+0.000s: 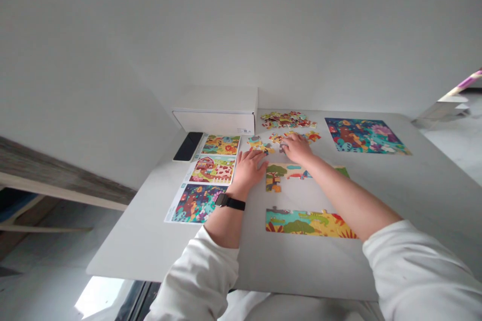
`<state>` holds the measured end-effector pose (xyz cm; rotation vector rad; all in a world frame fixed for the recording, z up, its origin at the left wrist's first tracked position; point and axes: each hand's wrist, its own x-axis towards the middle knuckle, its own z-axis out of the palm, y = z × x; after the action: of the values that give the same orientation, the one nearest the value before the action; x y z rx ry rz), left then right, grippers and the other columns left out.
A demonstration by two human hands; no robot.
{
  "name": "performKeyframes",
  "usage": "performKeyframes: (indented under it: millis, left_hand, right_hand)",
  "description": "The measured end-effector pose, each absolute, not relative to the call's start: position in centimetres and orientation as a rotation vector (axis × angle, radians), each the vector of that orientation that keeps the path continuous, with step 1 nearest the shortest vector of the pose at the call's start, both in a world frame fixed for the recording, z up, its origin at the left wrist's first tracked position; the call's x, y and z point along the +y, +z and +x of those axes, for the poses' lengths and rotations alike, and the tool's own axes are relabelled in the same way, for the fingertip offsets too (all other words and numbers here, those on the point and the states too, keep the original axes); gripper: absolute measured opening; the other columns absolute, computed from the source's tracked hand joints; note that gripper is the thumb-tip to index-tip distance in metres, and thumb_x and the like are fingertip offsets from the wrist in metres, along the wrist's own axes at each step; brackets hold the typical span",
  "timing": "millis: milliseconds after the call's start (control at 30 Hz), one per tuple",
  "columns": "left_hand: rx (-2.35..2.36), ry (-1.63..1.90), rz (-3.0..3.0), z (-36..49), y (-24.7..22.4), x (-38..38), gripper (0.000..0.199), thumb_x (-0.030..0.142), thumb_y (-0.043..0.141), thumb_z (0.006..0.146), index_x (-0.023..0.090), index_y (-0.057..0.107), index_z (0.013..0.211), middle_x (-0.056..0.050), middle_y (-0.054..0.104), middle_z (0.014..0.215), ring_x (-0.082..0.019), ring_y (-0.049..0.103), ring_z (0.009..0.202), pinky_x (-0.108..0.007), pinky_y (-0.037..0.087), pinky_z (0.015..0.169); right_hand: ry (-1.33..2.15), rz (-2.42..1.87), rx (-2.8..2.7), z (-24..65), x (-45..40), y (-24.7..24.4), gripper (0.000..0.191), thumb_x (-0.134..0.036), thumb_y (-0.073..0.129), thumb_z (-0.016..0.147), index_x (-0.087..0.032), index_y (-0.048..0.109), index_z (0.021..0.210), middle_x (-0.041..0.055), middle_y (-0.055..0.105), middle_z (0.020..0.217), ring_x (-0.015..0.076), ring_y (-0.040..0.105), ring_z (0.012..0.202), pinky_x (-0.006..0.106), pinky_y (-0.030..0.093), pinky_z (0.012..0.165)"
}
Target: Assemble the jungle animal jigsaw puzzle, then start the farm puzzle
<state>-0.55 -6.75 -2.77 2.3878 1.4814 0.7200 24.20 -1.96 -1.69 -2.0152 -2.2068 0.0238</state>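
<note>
Cardboard puzzle pieces (pixel 286 120) lie heaped at the far edge of the surface (pixel 131 246), with two part-built puzzles (pixel 307 223) nearer us. Our right hand (pixel 297 148) curls over loose pieces, hold unclear; our left hand (pixel 247 170) lies open.

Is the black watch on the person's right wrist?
No, the black watch is strapped on the left wrist, while the right wrist is bare.

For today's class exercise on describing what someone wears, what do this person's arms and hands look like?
A white, long-sleeved top covers both upper arms: left sleeve, right sleeve. A black wristwatch sits on the left wrist. The left hand and right hand wear no gloves.
</note>
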Motion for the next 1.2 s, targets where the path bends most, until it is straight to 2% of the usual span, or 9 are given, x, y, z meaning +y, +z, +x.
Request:
performKeyframes:
  millis: [100,200,367,567,667,733,800,967,1200]
  left_hand:
    - [1.448,0.665,2.395,-0.3,-2.6,-7.2,0.038,0.043,0.060,0.111,0.035,0.075,0.146,-0.003,0.071,0.158,-0.032,0.055,0.154,-0.064,0.019,0.141]
    - [1.416,0.624,2.399,-0.2,-2.6,-7.3,0.038,0.043,0.058,0.112,0.035,0.074,0.146,-0.003,0.071,0.157,-0.030,0.054,0.156,-0.065,0.016,0.142]
    - [1.462,0.617,2.387,-0.1,-2.6,-7.0,0.035,0.043,0.062,0.110,0.033,0.076,0.141,-0.006,0.074,0.152,-0.030,0.060,0.149,-0.062,0.022,0.141]
    - [1.518,0.705,2.375,-0.2,-2.7,-6.8,0.033,0.038,0.064,0.109,0.030,0.075,0.138,-0.008,0.075,0.145,-0.032,0.063,0.143,-0.057,0.032,0.136]
    - [1.505,0.771,2.386,-0.3,-2.9,-6.6,0.032,0.035,0.063,0.108,0.029,0.074,0.137,-0.010,0.075,0.141,-0.033,0.064,0.140,-0.055,0.036,0.133]
    - [1.491,0.806,2.397,-0.4,-3.1,-6.4,0.031,0.034,0.062,0.108,0.028,0.074,0.137,-0.010,0.076,0.139,-0.032,0.065,0.137,-0.053,0.040,0.129]
    - [1.480,0.830,2.403,-0.5,-3.3,-6.3,0.031,0.033,0.061,0.108,0.028,0.074,0.136,-0.010,0.076,0.138,-0.032,0.066,0.136,-0.051,0.043,0.127]
    - [1.501,0.845,2.381,-0.6,-3.5,-6.0,0.031,0.030,0.062,0.107,0.028,0.073,0.136,-0.011,0.075,0.139,-0.032,0.065,0.139,-0.052,0.045,0.125]
    - [1.506,0.888,2.373,-0.8,-3.9,-5.6,0.030,0.030,0.060,0.107,0.024,0.074,0.134,-0.012,0.076,0.137,-0.033,0.067,0.135,-0.051,0.049,0.121]
  right_hand:
    - [0.033,-2.033,-2.230,24.4,-1.5,-1.8,0.045,-0.035,0.057,0.111,-0.029,0.073,0.153,0.0161,0.063,0.159,0.0384,0.056,0.148,0.055,0.043,0.125]
    - [0.097,-1.958,-2.264,25.2,-1.0,-1.7,0.047,-0.034,0.054,0.112,-0.033,0.070,0.156,0.0122,0.061,0.164,0.0339,0.055,0.150,0.052,0.041,0.128]
    - [0.030,-2.069,-2.118,28.2,-0.7,-1.3,0.049,-0.024,0.050,0.110,-0.025,0.070,0.155,0.0150,0.065,0.160,0.0335,0.059,0.146,0.050,0.043,0.127]
    - [0.109,-2.101,-2.190,30.2,-0.9,-1.7,0.047,-0.029,0.051,0.112,-0.033,0.072,0.153,0.0132,0.058,0.168,0.0384,0.052,0.156,0.057,0.041,0.130]
    - [0.110,-2.006,-2.179,31.4,-0.5,-1.9,0.052,-0.029,0.053,0.111,-0.030,0.065,0.162,0.0147,0.050,0.176,0.0375,0.048,0.161,0.057,0.039,0.132]
    - [0.101,-1.977,-2.159,32.6,-0.3,-1.9,0.053,-0.026,0.056,0.109,-0.024,0.064,0.162,0.0170,0.055,0.171,0.0356,0.052,0.158,0.055,0.041,0.132]
    - [0.120,-1.971,-2.189,33.8,-0.5,-1.9,0.048,-0.025,0.060,0.107,-0.021,0.072,0.153,0.0167,0.064,0.163,0.0339,0.057,0.153,0.053,0.043,0.131]
    - [0.074,-1.972,-2.250,36.3,-2.6,-1.5,0.036,-0.026,0.072,0.101,-0.025,0.083,0.136,0.0127,0.069,0.158,0.0332,0.061,0.148,0.050,0.045,0.129]
    - [0.067,-2.040,-2.264,39.0,-5.1,-0.8,0.031,-0.026,0.073,0.100,-0.023,0.086,0.128,0.0141,0.075,0.146,0.0318,0.069,0.136,0.046,0.051,0.122]
